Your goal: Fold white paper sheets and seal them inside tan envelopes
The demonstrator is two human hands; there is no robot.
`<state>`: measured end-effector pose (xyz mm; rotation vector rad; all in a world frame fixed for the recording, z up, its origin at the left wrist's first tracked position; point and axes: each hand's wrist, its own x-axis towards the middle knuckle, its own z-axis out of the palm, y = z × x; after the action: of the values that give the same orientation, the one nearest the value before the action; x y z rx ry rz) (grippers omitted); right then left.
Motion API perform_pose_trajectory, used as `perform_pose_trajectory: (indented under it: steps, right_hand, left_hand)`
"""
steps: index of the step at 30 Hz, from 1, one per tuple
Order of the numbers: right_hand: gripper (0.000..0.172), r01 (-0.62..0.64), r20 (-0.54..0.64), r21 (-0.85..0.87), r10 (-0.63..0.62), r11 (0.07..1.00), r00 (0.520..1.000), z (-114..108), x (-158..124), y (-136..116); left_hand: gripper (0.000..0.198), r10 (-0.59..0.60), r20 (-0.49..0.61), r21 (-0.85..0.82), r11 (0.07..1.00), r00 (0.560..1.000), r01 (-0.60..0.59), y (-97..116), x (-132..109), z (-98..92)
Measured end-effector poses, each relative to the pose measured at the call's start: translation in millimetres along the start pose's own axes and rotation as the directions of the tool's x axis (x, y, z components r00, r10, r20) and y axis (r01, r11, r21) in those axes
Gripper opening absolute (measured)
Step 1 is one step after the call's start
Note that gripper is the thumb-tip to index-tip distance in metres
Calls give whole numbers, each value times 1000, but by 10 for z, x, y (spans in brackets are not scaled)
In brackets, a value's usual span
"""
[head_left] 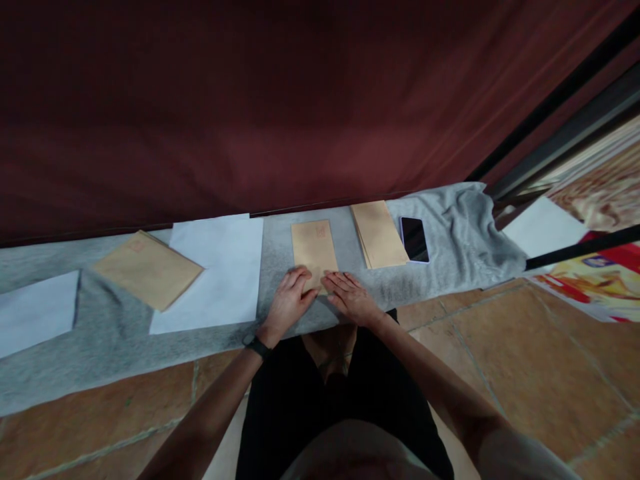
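Note:
A brown envelope [314,248] with a faint red mark at its upper right lies flat on the grey cloth [275,250] in front of me. On its lower left edge rests my left hand [293,298], its fingers bent a little and holding nothing. My right hand [350,293] lies over the lower right corner, fingers stretched out flat. To the right are stacked brown envelopes [380,233], and beside them a dark-screened phone [415,239]. On the left, more brown envelopes [150,268] partly overlap white paper sheets [220,280].
Another white sheet [37,313] is at the far left. A dark red curtain [300,100] hangs behind the cloth. At the right are black bars, a white sheet [545,227] and a colourful printed package [595,280]. Tiled floor [540,360] lies below.

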<state>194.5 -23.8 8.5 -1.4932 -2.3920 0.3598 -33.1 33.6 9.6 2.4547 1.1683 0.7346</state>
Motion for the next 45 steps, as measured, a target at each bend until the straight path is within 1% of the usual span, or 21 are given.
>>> perform_pose_trajectory:
  steps: [5, 14, 21, 28, 36, 41, 45]
  right_hand:
    - [53, -52, -31, -16, 52, 999, 998, 29, 118, 106]
    - [57, -140, -64, -57, 136, 988, 989, 40, 425, 259]
    - [56, -199, -127, -51, 191, 979, 973, 90, 667, 356]
    - [56, -267, -116, -70, 258, 961, 959, 37, 851, 364]
    - [57, -273, -171, -39, 263, 961, 950, 82, 818, 282]
    - [55, -273, -147, -40, 265, 961, 953, 56, 729, 211]
    - [52, -274, -115, -28, 269, 961, 956, 10, 585, 125]
  left_hand:
    - [33, -4, -5, 9, 1000, 1000, 4, -7, 4, 8]
    - [32, -9, 3, 8, 1000, 1000, 9, 3, 17, -6]
    - [31, -25, 3, -10, 1000, 1000, 25, 21, 26, -22]
    - [30, -15, -2, -4, 1000, 1000, 15, 22, 27, -22]
    - [28, -23, 6, -13, 1000, 1000, 23, 3, 26, -4]
    - [30, -6, -1, -10, 1000, 1000, 6, -19, 19, 8]
    - [30, -5, 17, -5, 1000, 1000, 5, -9, 20, -3]
